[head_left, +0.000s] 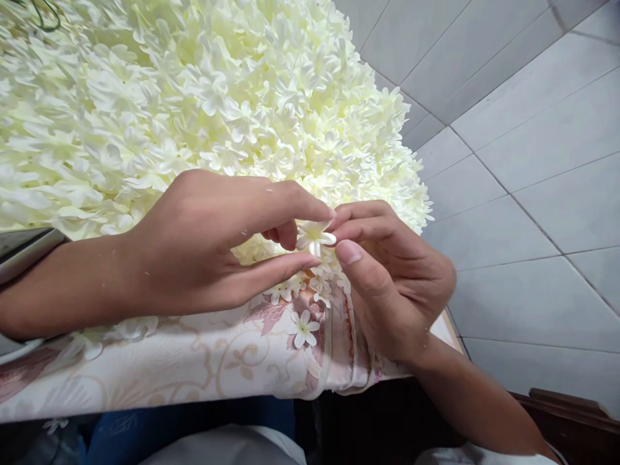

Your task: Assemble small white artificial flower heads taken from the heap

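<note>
A small white artificial flower (316,237) with a pale yellow centre is held between my two hands, its open face towards me. My left hand (213,239), coming in from the left, has its index finger at the flower's upper edge and its thumb near the lower petals. From the right, my right hand (392,278) has bent fingers and thumb closed in at the flower's right side. Their exact contact behind the petals is hidden. Another loose white flower (304,329) lies just below on the patterned cloth (194,368).
A large heap of white and cream artificial flowers (217,97) spreads behind my hands. A pale cord (327,361) hangs over the cloth edge. Grey tiles (513,213) fill the right side, with dark wood (566,413) at lower right. Green wire (48,22) shows at top left.
</note>
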Demonstrator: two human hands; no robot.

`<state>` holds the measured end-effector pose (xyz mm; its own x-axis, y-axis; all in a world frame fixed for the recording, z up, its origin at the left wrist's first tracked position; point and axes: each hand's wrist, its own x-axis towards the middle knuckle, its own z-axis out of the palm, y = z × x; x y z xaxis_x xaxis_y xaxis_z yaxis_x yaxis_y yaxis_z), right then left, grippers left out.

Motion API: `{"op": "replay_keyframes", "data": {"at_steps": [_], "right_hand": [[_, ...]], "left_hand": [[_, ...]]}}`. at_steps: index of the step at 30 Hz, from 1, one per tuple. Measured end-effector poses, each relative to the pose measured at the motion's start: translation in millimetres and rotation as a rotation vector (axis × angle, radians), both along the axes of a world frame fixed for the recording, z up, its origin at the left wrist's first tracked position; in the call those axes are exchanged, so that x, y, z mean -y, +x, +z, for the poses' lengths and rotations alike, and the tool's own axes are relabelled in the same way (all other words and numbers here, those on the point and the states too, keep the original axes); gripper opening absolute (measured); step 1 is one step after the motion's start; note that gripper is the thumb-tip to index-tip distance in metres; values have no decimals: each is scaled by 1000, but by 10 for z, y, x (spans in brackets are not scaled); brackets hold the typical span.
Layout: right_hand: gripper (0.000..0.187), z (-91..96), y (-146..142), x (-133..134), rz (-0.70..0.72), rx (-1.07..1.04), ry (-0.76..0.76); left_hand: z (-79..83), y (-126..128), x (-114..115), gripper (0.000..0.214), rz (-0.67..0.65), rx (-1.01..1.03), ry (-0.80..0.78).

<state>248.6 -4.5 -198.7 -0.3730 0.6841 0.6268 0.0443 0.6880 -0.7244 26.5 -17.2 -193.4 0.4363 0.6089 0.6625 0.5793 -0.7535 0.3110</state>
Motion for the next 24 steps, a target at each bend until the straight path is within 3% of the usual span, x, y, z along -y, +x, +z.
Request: {"op": "replay_keyframes", "data": {"at_steps": [18,24], "right_hand": [[14,13,-18,-13,-47,49,78],[13,15,-34,-21,-46,50,81]], "left_hand": [[-15,-4,43,17,93,-95,31],[-25,11,5,19,58,-90,78]]}}
